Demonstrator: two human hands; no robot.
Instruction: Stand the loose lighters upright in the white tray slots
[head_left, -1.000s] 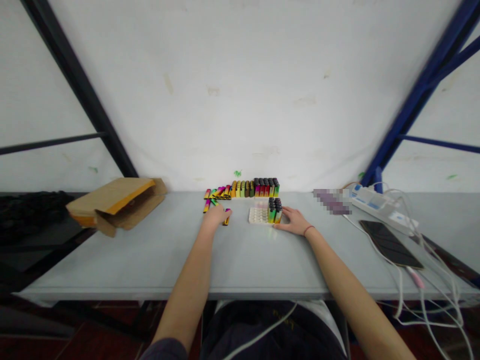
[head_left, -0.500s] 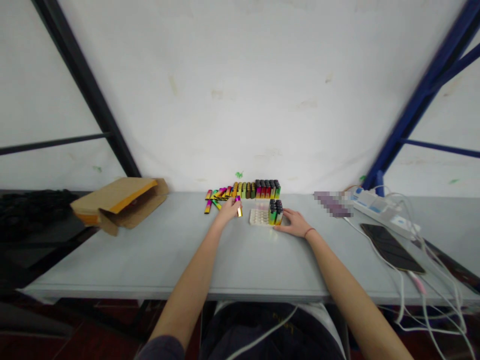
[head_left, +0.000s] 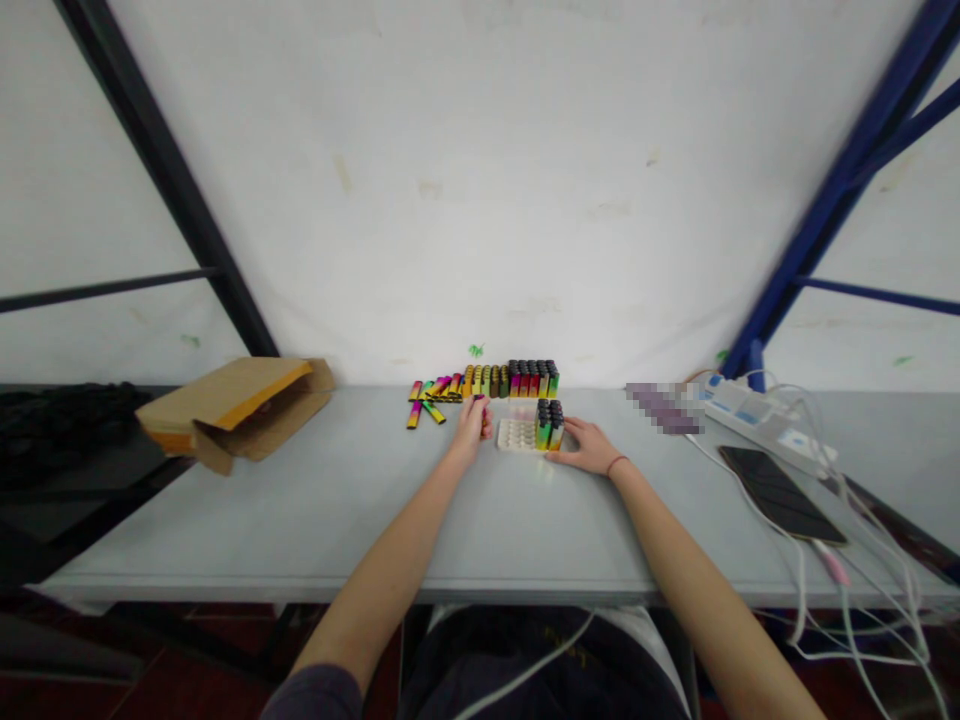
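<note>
My left hand (head_left: 472,428) is closed round a small shiny tube; only its dark end shows above the fist, so most of it is hidden. Just right of that fist lies a white tray (head_left: 514,435) with rows of round holes. Black-topped, green-and-yellow tubes (head_left: 549,426) stand upright at the tray's right end, while its left part shows bare holes. My right hand (head_left: 592,447) holds the tray's right end, thumb along the front corner and fingers against the right side. Loose magenta, green and gold tubes (head_left: 435,400) lie flat beyond my left hand.
Near the wall stand gold-topped tubes (head_left: 486,380) and a block of black-topped ones (head_left: 533,378). An opened cardboard box (head_left: 225,395) sits on the left. A phone (head_left: 780,492), white cables and a power strip (head_left: 769,425) occupy the right side of the table (head_left: 525,540).
My left hand has moved slightly right and turned, its fingers now wrapped round the tube that showed plainly before. My right hand and the tray stay in place.
</note>
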